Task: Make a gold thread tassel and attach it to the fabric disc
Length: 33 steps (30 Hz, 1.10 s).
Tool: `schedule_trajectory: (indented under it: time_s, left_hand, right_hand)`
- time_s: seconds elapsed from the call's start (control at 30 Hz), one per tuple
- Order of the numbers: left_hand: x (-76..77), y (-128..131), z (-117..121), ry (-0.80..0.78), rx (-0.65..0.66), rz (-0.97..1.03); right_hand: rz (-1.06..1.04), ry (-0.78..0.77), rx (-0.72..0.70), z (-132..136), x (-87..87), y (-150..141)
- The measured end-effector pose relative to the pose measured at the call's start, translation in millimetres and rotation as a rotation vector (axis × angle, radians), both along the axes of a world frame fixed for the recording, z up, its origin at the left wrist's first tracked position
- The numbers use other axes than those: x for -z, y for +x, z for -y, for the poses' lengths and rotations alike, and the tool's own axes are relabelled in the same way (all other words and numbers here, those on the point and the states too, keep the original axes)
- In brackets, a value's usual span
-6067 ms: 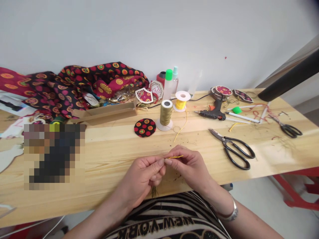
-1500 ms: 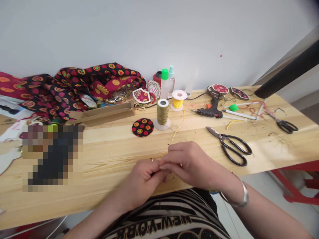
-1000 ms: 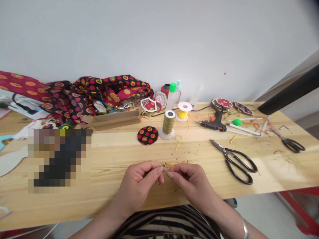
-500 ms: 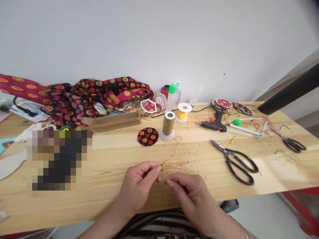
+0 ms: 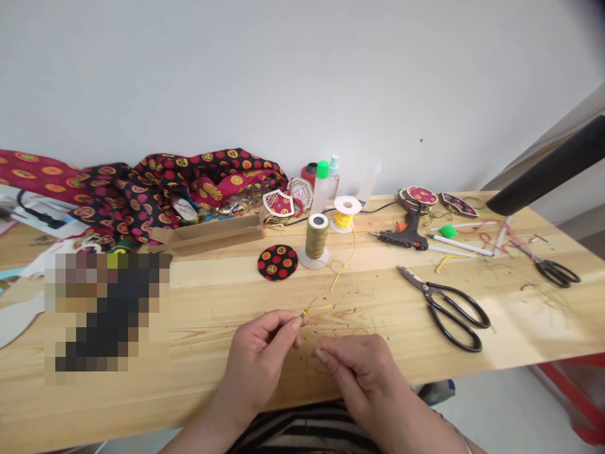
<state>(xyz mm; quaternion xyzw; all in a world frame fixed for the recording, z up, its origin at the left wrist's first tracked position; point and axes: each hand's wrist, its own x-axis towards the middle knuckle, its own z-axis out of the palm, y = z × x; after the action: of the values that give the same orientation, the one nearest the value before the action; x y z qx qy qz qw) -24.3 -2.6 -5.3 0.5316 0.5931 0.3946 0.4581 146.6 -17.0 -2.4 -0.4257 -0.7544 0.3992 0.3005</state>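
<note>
The left hand (image 5: pixel 265 353) pinches a yellow cord (image 5: pixel 320 308) at its knotted end between thumb and forefinger, the loose end pointing right, just above the wooden table (image 5: pixel 203 290) and nearer the person than the round patterned fabric (image 5: pixel 277 262) and olive thread spool (image 5: pixel 316 238). Apart from the cord, the right hand (image 5: pixel 362 369) curls, thumb against fingers; whether they grip anything cannot be told. Farther right lie black-handled shears (image 5: pixel 428 291).
</note>
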Motion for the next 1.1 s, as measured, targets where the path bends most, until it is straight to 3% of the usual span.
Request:
schedule_trajectory:
  time_s: [0.2, 0.4, 0.53, 0.63, 0.8, 0.97, 1.1]
  left_hand:
    - [2.5, 1, -3, 0.019, 0.018, -0.074]
    - [6.8, -1, -3, 0.090, 0.314, -0.257]
    - [1.4, -1, 0, 0.142, 0.566, -0.196]
    - [-3.7, -3, 2, 0.137, 0.648, -0.103]
    - [-2.9, -9, 1, 0.032, 0.529, 0.093]
    - [2.3, -9, 2, -0.096, 0.254, 0.233]
    - [-0.8, -3, 5, -0.076, 0.101, 0.161]
  right_hand:
    - [0.110, 0.131, -0.024, 1, 4.7, 2]
    - [0.413, 0.424, -0.130, 0, -10.3, 14]
    - [0.412, 0.383, -0.170, -12, -23.8, 24]
    - [0.268, 0.241, -0.154, -26, -22.3, 28]
    - [-0.009, -0.003, -0.083, -35, -5.7, 27]
    - [-0.031, -0.111, -0.023, -22, 2.8, 21]
    - [0.009, -0.153, 0.008, -9, 0.7, 17]
